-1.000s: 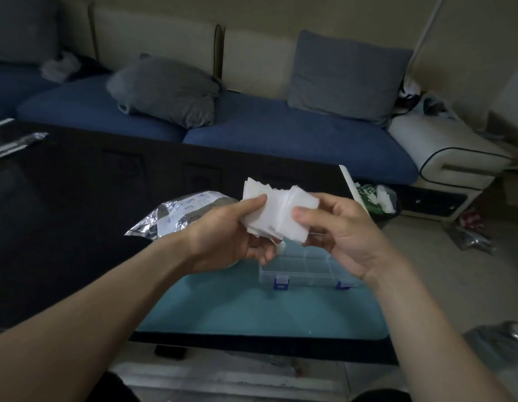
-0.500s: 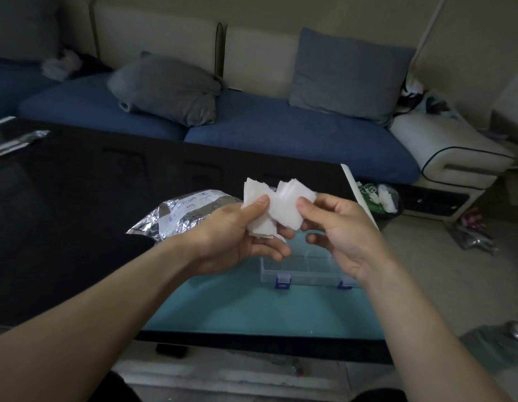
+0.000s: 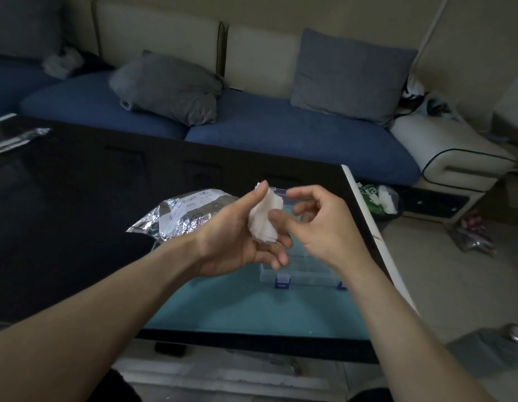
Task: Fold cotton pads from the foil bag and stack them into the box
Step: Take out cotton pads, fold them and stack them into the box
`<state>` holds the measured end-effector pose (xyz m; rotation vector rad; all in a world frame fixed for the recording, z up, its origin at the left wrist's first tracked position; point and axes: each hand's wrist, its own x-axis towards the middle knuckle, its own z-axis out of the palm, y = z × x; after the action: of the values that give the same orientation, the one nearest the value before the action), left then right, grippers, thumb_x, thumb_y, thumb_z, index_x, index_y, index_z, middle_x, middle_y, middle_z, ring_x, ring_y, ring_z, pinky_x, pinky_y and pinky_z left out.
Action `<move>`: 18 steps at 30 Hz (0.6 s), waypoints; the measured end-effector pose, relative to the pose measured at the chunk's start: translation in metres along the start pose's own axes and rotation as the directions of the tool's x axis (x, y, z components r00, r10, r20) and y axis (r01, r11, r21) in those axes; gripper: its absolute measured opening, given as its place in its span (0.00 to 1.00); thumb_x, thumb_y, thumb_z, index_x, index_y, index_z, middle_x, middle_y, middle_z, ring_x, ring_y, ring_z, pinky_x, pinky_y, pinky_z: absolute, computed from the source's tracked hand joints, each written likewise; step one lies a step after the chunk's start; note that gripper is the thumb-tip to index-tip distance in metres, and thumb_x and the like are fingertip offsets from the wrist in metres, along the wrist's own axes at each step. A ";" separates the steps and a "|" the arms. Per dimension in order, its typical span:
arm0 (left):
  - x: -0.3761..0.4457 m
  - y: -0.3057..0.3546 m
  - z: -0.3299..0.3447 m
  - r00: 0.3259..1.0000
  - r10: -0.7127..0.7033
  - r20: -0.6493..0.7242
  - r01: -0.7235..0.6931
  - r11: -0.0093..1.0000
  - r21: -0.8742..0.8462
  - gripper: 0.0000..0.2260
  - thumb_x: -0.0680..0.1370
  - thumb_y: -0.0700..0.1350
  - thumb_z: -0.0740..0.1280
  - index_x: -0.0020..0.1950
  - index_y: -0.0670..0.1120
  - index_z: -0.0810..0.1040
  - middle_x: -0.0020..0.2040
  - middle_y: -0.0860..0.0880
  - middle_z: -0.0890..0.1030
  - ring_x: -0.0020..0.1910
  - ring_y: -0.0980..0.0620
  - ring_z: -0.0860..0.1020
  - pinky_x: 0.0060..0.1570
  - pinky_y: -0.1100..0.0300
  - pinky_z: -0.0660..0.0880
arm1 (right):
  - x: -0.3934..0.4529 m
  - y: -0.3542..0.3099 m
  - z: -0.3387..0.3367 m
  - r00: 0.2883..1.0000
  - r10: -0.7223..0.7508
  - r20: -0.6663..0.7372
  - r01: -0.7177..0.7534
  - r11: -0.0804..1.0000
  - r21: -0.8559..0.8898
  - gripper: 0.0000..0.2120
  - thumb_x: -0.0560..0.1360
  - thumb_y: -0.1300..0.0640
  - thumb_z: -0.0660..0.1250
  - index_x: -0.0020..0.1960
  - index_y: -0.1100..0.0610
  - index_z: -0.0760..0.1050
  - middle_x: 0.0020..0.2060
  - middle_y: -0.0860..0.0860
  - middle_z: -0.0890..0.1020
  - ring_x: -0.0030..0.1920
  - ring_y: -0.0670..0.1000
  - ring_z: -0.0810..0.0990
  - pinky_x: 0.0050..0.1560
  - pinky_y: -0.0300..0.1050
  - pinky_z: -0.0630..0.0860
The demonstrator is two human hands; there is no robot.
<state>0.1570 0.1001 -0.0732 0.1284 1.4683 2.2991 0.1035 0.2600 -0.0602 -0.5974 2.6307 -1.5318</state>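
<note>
A folded bundle of white cotton pads (image 3: pixel 263 219) lies in my left hand (image 3: pixel 237 236), held between its thumb and fingers above the table. My right hand (image 3: pixel 315 224) is beside it, its thumb touching the bundle's right edge and its fingers loosely curled. Under both hands stands the clear plastic box (image 3: pixel 304 274) with blue latches, its lid open; the hands hide most of it. The crinkled foil bag (image 3: pixel 182 216) lies on the table just left of my left hand.
The box rests on a teal mat (image 3: pixel 237 309) on a dark glossy table (image 3: pixel 78 198). Another foil packet (image 3: pixel 17 137) lies at the table's far left. A blue sofa with grey cushions (image 3: pixel 170 85) stands behind. A small bin (image 3: pixel 379 198) sits on the floor at right.
The pads were spread out between both hands; now they are folded into a compact bundle in my left hand. My right hand has eased off, with only its thumb against them. Both hands have lowered slightly.
</note>
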 end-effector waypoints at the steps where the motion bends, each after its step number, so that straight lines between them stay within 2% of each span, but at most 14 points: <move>1: -0.001 0.001 0.000 1.000 -0.004 -0.015 0.005 1.000 0.018 0.28 0.79 0.64 0.53 0.56 0.39 0.72 0.40 0.40 0.77 0.36 0.43 0.78 0.37 0.56 0.78 | 0.000 0.000 -0.001 0.998 -0.054 0.022 0.054 0.998 -0.014 0.27 0.69 0.51 0.80 0.65 0.46 0.75 0.52 0.45 0.78 0.47 0.41 0.78 0.47 0.35 0.73; 4: -0.005 0.004 0.004 0.998 -0.039 -0.052 0.044 0.995 0.090 0.25 0.78 0.63 0.55 0.50 0.43 0.78 0.37 0.42 0.76 0.34 0.44 0.76 0.34 0.56 0.75 | -0.004 0.002 -0.002 0.943 -0.204 0.262 0.222 0.974 -0.041 0.44 0.67 0.54 0.81 0.76 0.40 0.62 0.69 0.41 0.69 0.66 0.40 0.72 0.58 0.36 0.74; 6: -0.007 0.003 0.006 0.998 -0.058 -0.012 0.059 0.994 0.091 0.24 0.78 0.63 0.54 0.47 0.50 0.84 0.39 0.43 0.78 0.37 0.44 0.74 0.37 0.53 0.75 | -0.007 0.003 0.001 0.898 -0.195 0.394 0.217 0.976 -0.012 0.52 0.63 0.54 0.84 0.78 0.38 0.58 0.72 0.37 0.68 0.67 0.40 0.73 0.59 0.36 0.75; 7: -0.007 0.002 0.006 0.998 -0.057 0.021 0.055 0.996 0.076 0.23 0.79 0.62 0.54 0.49 0.52 0.85 0.43 0.44 0.79 0.41 0.43 0.75 0.41 0.51 0.76 | -0.008 0.003 0.003 0.893 -0.190 0.407 0.203 0.979 0.012 0.52 0.62 0.54 0.84 0.77 0.39 0.59 0.70 0.36 0.70 0.63 0.38 0.76 0.56 0.33 0.76; 9: -0.007 0.001 0.005 0.996 -0.047 0.070 0.046 0.999 0.015 0.20 0.81 0.60 0.58 0.57 0.48 0.82 0.53 0.43 0.79 0.49 0.44 0.77 0.50 0.48 0.77 | -0.010 0.001 0.005 0.899 -0.214 0.381 0.208 0.976 0.057 0.46 0.62 0.56 0.85 0.74 0.43 0.66 0.63 0.39 0.77 0.57 0.37 0.80 0.51 0.30 0.76; 11: -0.007 0.002 0.004 0.996 -0.045 0.073 0.051 0.996 -0.077 0.19 0.78 0.58 0.63 0.57 0.45 0.81 0.55 0.42 0.78 0.52 0.46 0.79 0.55 0.50 0.77 | -0.009 0.000 0.005 0.901 -0.239 0.361 0.223 0.971 0.087 0.40 0.62 0.57 0.85 0.68 0.45 0.72 0.56 0.43 0.81 0.54 0.40 0.82 0.51 0.36 0.80; 13: -0.007 0.001 0.004 0.997 -0.034 0.069 0.042 0.992 -0.121 0.18 0.76 0.56 0.66 0.56 0.44 0.81 0.54 0.43 0.79 0.52 0.48 0.79 0.55 0.53 0.77 | -0.008 -0.001 0.006 0.901 -0.243 0.359 0.227 0.970 0.089 0.40 0.59 0.52 0.86 0.67 0.45 0.73 0.56 0.44 0.81 0.54 0.44 0.83 0.53 0.44 0.83; 15: -0.004 -0.003 0.006 0.999 -0.035 0.023 0.037 0.993 -0.116 0.17 0.75 0.53 0.68 0.57 0.43 0.80 0.52 0.42 0.80 0.50 0.47 0.79 0.52 0.56 0.78 | -0.008 0.000 0.007 0.899 -0.237 0.369 0.234 0.971 0.055 0.42 0.55 0.47 0.86 0.65 0.44 0.73 0.58 0.43 0.78 0.56 0.46 0.82 0.54 0.48 0.83; 18: 0.002 -0.011 0.002 0.996 -0.026 -0.090 0.020 0.997 -0.072 0.19 0.74 0.47 0.72 0.62 0.41 0.77 0.55 0.39 0.78 0.53 0.44 0.78 0.53 0.53 0.77 | -0.009 -0.002 0.006 0.912 -0.215 0.351 0.283 0.946 -0.157 0.37 0.55 0.44 0.86 0.60 0.44 0.73 0.55 0.40 0.75 0.55 0.41 0.77 0.52 0.40 0.79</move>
<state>0.1588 0.1062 -0.0822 -0.0138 1.4215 2.3630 0.1135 0.2574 -0.0628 -1.1384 2.5367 -1.0883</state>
